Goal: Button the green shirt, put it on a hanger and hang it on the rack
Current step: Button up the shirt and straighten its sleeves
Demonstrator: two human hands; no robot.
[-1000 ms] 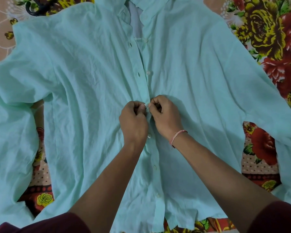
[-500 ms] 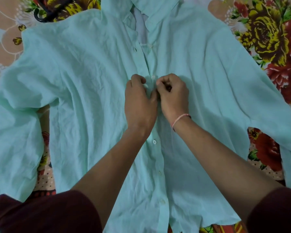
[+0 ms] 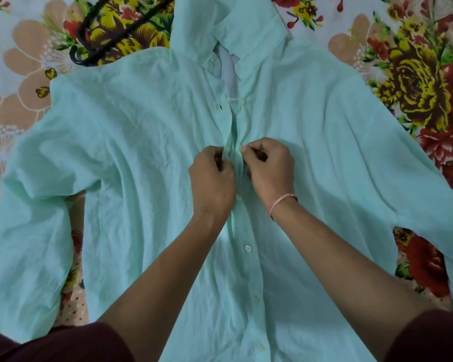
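The pale green shirt (image 3: 131, 142) lies spread face up on a flowered bedsheet, collar at the top and sleeves out to both sides. My left hand (image 3: 211, 180) pinches the left edge of the front placket at chest height. My right hand (image 3: 268, 168), with a pink thread on its wrist, pinches the right edge just beside it. Below the hands the placket is closed, with a white button (image 3: 247, 248) showing. Above the hands the front gapes open up to the collar. A black hanger (image 3: 110, 30) lies on the sheet past the shirt's left shoulder.
The flowered bedsheet (image 3: 413, 82) shows around the shirt at the top corners and between body and sleeves. My dark red sleeves fill the bottom corners. No rack is in view.
Both hands have moved up the placket from a lower button toward the chest. The view has shifted so that more of the collar and hanger shows.
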